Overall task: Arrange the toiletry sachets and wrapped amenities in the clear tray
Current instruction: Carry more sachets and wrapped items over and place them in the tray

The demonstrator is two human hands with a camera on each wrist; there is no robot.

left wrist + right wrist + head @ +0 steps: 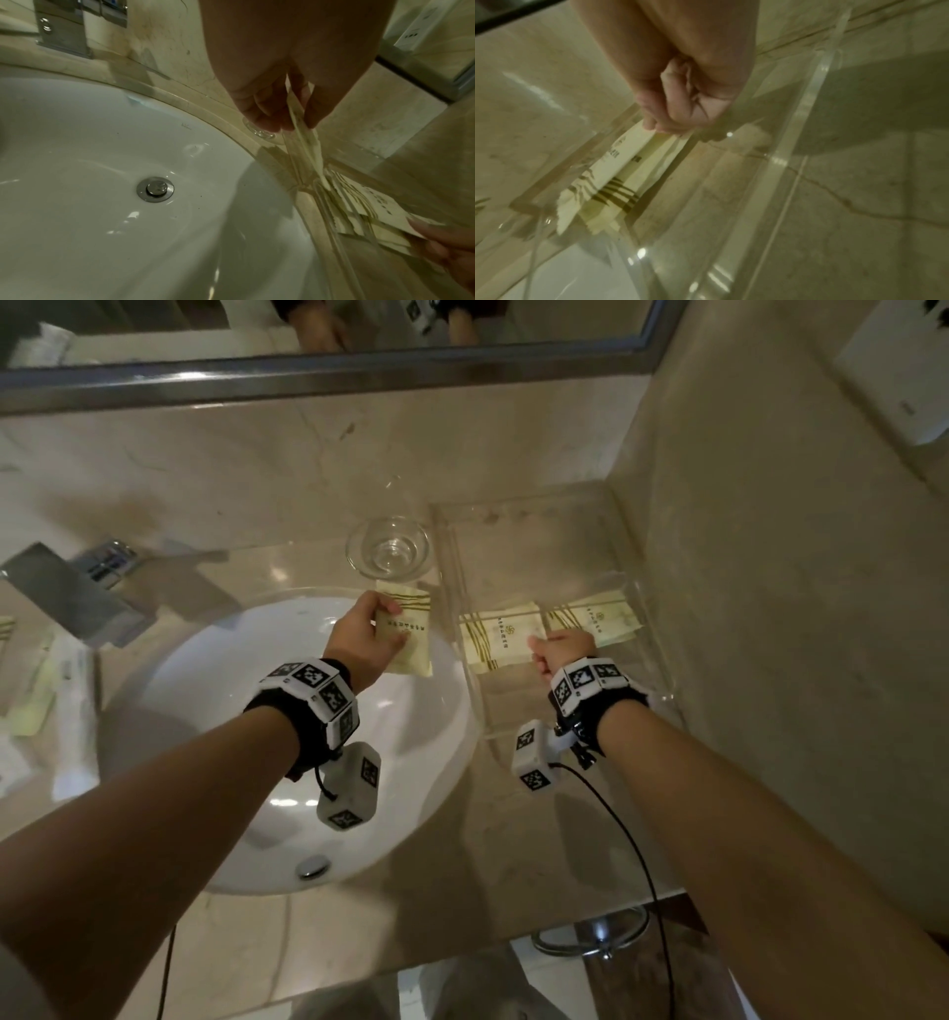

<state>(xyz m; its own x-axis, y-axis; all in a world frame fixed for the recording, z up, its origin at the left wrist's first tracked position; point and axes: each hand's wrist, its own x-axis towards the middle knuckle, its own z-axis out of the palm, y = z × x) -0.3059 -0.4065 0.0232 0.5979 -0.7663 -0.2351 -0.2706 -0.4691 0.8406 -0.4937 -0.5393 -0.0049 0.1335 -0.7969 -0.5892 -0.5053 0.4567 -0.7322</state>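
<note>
My left hand [359,634] pinches a cream sachet [411,654] with gold stripes over the right rim of the sink, just left of the clear tray [655,634]. In the left wrist view the left hand [270,101] holds that sachet [306,146] edge-on, and it looks like more than one layer. Two like sachets lie side by side in the tray, one on the left [495,634] and one on the right [601,616]. My right hand [560,647] is inside the tray with curled fingers [680,101], pinching the near edge of a tray sachet [618,162].
A small glass bowl [387,549] stands behind my left hand. The white sink [231,711] lies left of the tray, with a chrome faucet [72,588] at its far left. More wrapped items [36,690] lie on the counter's left end. A wall [770,608] borders the tray's right side.
</note>
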